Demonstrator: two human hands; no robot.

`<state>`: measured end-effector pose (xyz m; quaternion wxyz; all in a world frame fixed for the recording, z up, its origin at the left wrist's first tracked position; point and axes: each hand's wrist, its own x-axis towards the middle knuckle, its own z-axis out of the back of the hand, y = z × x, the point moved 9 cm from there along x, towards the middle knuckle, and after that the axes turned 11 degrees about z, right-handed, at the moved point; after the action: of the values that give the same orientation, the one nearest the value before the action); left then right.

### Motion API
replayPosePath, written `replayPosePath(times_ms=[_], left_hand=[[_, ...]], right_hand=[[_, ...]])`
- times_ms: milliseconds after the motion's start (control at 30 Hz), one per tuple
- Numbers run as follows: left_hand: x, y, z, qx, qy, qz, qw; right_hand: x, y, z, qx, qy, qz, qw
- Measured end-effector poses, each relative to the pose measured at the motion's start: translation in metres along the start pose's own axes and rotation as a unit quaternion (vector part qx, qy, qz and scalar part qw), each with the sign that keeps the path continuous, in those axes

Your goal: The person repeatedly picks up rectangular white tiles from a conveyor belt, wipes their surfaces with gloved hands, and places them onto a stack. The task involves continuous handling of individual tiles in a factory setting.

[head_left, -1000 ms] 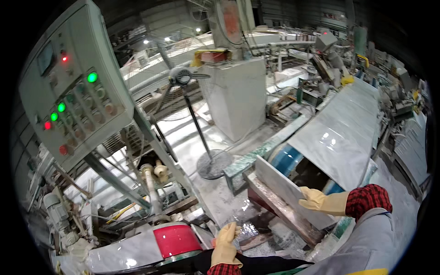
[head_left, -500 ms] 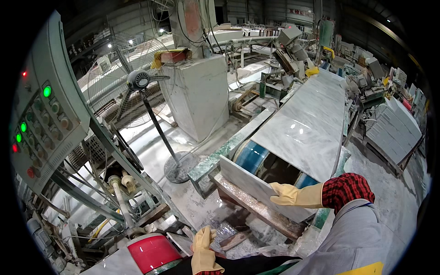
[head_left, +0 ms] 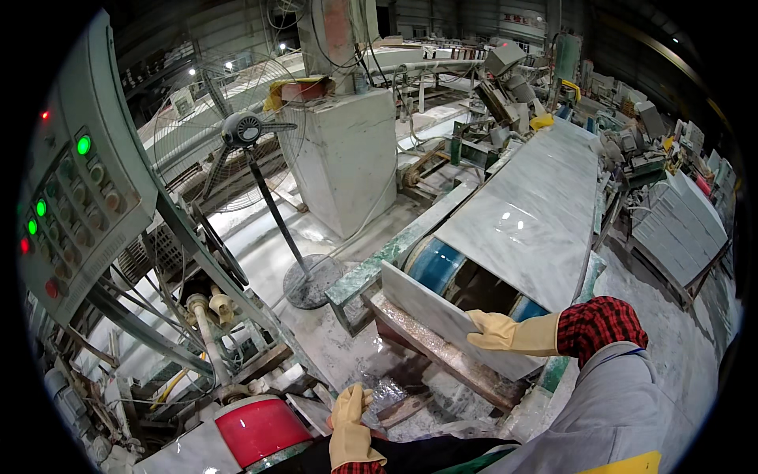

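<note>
Head view: my right hand (head_left: pixel 496 332), in a yellow glove with a red checked cuff, lies on the upper edge of a grey stone tile (head_left: pixel 442 316) that stands tilted on its long edge at the near end of the conveyor. The fingers are wrapped over that edge, clamped on the tile. The tile leans against the blue roller (head_left: pixel 437 265) at the conveyor's end, and its lower edge sits by a wet metal ledge (head_left: pixel 430 351) just below. Behind the roller, a long polished stone slab (head_left: pixel 533 209) lies flat on the line and runs away from me toward the far machines.

My left hand (head_left: pixel 350 423), also gloved in yellow, is low in front of me, fingers spread apart and holding nothing. It hovers over wet debris and a small scrap of board (head_left: pixel 403 411), just beside a red cylinder (head_left: pixel 259 429).

To my left a grey control panel (head_left: pixel 75 178) shows green and red lights. A standing fan (head_left: pixel 241 130) rises from the wet floor beside a white block (head_left: pixel 347 158). At far right, grey tiles (head_left: pixel 679 229) are stacked on a rack.
</note>
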<state>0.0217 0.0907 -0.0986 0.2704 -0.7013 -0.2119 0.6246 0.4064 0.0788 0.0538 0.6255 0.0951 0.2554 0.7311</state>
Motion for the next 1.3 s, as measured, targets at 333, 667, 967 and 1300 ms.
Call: replayPosePath(times_ms=[333, 667, 967, 1300], left_hand=[[-0.006, -0.002, -0.001, -0.005, 0.007, -0.003, 1.0], [-0.004, -0.002, 0.001, 0.024, -0.003, 0.008, 1.0], [-0.002, -0.001, -0.001, 0.009, 0.004, -0.001, 1.0], [-0.005, -0.003, -0.003, 0.009, 0.003, -0.004, 1.0]], right_hand=[[-0.003, 0.016, 0.005, 0.003, -0.011, 0.006, 1.0], [-0.001, 0.008, 0.001, -0.002, -0.013, 0.008, 1.0], [-0.003, 0.01, 0.003, -0.002, -0.029, 0.013, 1.0], [-0.001, 0.005, 0.0, -0.008, -0.029, 0.026, 0.999]])
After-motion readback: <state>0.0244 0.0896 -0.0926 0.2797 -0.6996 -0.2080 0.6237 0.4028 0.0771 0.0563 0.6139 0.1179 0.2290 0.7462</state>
